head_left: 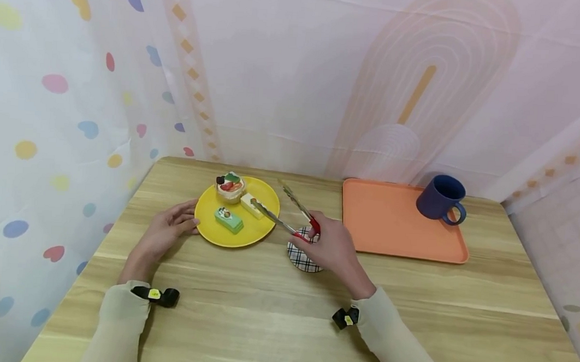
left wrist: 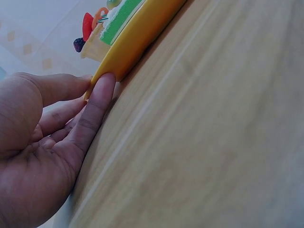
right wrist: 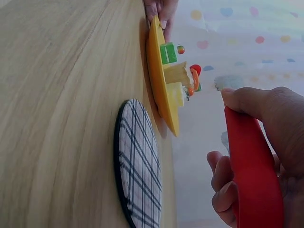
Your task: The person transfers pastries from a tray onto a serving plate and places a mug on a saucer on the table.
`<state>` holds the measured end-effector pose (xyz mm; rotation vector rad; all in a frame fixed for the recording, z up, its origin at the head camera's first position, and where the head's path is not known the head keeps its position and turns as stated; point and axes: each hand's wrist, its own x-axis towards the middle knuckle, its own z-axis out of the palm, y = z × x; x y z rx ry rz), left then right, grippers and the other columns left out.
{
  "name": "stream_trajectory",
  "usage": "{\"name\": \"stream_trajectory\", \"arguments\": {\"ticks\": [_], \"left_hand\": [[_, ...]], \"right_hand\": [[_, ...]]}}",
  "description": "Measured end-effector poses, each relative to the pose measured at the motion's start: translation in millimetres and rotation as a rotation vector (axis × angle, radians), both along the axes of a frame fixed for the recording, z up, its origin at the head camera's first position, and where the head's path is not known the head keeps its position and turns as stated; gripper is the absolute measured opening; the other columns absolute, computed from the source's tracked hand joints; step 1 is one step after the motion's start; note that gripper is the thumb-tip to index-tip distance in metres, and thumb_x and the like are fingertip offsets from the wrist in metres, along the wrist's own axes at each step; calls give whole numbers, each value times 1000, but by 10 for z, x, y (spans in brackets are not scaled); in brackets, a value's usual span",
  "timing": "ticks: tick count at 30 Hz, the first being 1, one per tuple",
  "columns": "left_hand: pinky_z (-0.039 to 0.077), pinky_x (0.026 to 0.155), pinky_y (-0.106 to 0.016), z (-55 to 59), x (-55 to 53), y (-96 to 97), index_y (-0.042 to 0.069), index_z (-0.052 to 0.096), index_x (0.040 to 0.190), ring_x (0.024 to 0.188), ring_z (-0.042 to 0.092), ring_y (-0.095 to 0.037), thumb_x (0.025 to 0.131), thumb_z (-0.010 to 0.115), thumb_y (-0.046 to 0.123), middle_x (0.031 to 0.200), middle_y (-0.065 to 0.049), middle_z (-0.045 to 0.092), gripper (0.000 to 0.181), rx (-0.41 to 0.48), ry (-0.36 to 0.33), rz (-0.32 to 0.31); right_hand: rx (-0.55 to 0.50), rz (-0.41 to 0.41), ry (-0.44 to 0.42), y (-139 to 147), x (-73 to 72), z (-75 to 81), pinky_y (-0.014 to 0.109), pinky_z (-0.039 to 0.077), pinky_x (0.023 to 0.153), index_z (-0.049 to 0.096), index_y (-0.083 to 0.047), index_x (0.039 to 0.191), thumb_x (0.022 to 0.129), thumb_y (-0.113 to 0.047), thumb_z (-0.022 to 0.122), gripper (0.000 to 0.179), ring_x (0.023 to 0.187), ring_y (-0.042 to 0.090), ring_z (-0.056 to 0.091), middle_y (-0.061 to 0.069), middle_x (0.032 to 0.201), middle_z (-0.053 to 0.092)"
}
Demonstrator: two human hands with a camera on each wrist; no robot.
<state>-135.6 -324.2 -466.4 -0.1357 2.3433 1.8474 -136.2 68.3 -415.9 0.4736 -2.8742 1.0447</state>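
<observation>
A yellow plate (head_left: pixel 208 232) carries a fruit tart (head_left: pixel 230 187), a green cake slice (head_left: pixel 229 220) and a pale cream-coloured cake slice (head_left: pixel 252 206). At its left edge my left hand (head_left: pixel 165 230) holds the rim between thumb and fingers, as the left wrist view (left wrist: pixel 52 123) shows closely. My right hand (head_left: pixel 330 246) grips tongs (head_left: pixel 279 222) by their red handles (right wrist: pixel 254 166). The tongs' arms are spread apart over the plate's right side. One tip appears above the pale slice; whether it touches cannot be told.
Under my right hand lies a round plaid coaster (head_left: pixel 301 260), also large in the right wrist view (right wrist: pixel 140 166). An orange tray (head_left: pixel 381 218) sits to the right, with a dark blue mug (head_left: pixel 434 199) at its back right corner. A patterned curtain (head_left: pixel 275 82) borders the wooden table.
</observation>
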Motion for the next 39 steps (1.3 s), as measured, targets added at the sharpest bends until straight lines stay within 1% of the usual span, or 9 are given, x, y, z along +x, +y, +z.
{"name": "stream_trajectory", "arguments": {"ticks": [4, 7, 12, 16, 18, 23, 28, 33, 39], "left_hand": [[61, 90, -21, 2, 11, 12, 10, 35, 160, 110, 62, 0, 103, 64, 24, 136, -6, 56, 65, -13, -10, 6], [61, 91, -21, 4, 9, 3, 10, 33, 161, 111, 61, 0, 104, 63, 23, 139, -9, 54, 65, -15, -15, 2], [61, 92, -21, -3, 6, -14, 10, 31, 162, 111, 60, 1, 104, 62, 22, 140, -10, 53, 66, -9, -20, -7], [61, 92, -20, 9, 10, -8, 12, 32, 162, 112, 60, 0, 104, 62, 25, 142, -12, 51, 66, -25, -34, -3], [61, 93, -21, 11, 3, -5, 13, 32, 162, 113, 59, 0, 104, 62, 27, 143, -13, 51, 67, -40, -42, 1], [61, 92, -21, 13, -8, -1, 13, 33, 161, 112, 59, -1, 104, 63, 27, 138, -6, 53, 67, -40, -36, 7], [61, 92, -19, 26, -17, -11, 10, 32, 161, 111, 60, 1, 103, 64, 24, 132, 1, 55, 67, -16, -15, 6], [61, 91, -20, 21, -33, -26, 8, 33, 161, 110, 61, 1, 103, 64, 23, 131, 3, 56, 67, -5, -2, 4], [61, 91, -21, 3, -19, -8, 13, 35, 160, 111, 60, -1, 103, 65, 26, 132, 2, 56, 66, -20, -38, 12]], "right_hand": [[-2, -8, 8, 83, 22, 4, 24, 42, 52, 66, -7, 128, 82, -50, 84, 66, 62, 12, 51, -5, 75, 64], [-7, -25, 5, 150, 30, 17, 24, 42, 53, 64, -7, 131, 82, -50, 84, 68, 62, 12, 51, -5, 76, 64], [-27, -61, 3, 277, 43, 51, 25, 45, 57, 63, -7, 133, 83, -48, 83, 68, 67, 14, 56, -4, 78, 66], [-43, -92, -1, 400, 65, 87, 25, 48, 59, 62, -8, 135, 83, -49, 83, 69, 72, 15, 59, -3, 81, 69], [-47, -104, 1, 461, 78, 97, 25, 47, 59, 61, -8, 136, 83, -49, 83, 71, 70, 15, 59, -2, 79, 68], [-53, -136, 13, 626, 104, 113, 25, 45, 58, 61, -6, 134, 84, -49, 83, 70, 69, 16, 58, 1, 79, 68], [-53, -184, 17, 780, 104, 113, 26, 46, 57, 60, -6, 137, 84, -50, 82, 72, 72, 20, 60, 3, 85, 71], [-47, -206, 25, 900, 97, 95, 26, 45, 55, 61, -5, 137, 84, -48, 83, 71, 71, 18, 61, 4, 85, 73], [-39, -227, 39, 1051, 108, 95, 25, 44, 53, 60, -4, 136, 84, -50, 82, 73, 65, 16, 58, 4, 86, 73]]}}
